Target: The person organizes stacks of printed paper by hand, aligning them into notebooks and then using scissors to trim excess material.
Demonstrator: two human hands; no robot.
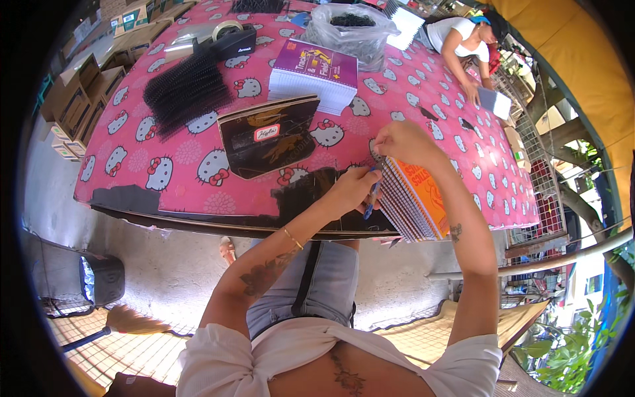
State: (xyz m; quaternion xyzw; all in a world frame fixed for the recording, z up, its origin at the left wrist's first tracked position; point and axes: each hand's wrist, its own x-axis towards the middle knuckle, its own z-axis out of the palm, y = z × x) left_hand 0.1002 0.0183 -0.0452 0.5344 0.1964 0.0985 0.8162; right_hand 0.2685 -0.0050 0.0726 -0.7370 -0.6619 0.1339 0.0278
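A stack of orange-covered notebooks (423, 197) lies at the table's front edge, its dark spiral bindings (395, 202) facing left. My left hand (354, 188) is closed on a small blue-handled tool (373, 193) beside these bindings; its kind is not clear. Over the far end of the stack, my right hand (407, 142) has its fingers bent and pinched together near the binding's top corner. What lies between those fingertips is hidden. Just left of my hands, a dark, worn cardboard stand (268, 137) with a small white label leans upright on the table.
A pink patterned cloth (218, 202) covers the table. Farther back are purple-covered notebooks (317, 69), black plastic coils (185, 92), a tape dispenser (228, 43) and a clear bag (350, 40) of dark pieces. Another person (456, 40) handles a notebook at the far right. Cardboard boxes (76, 102) stand left.
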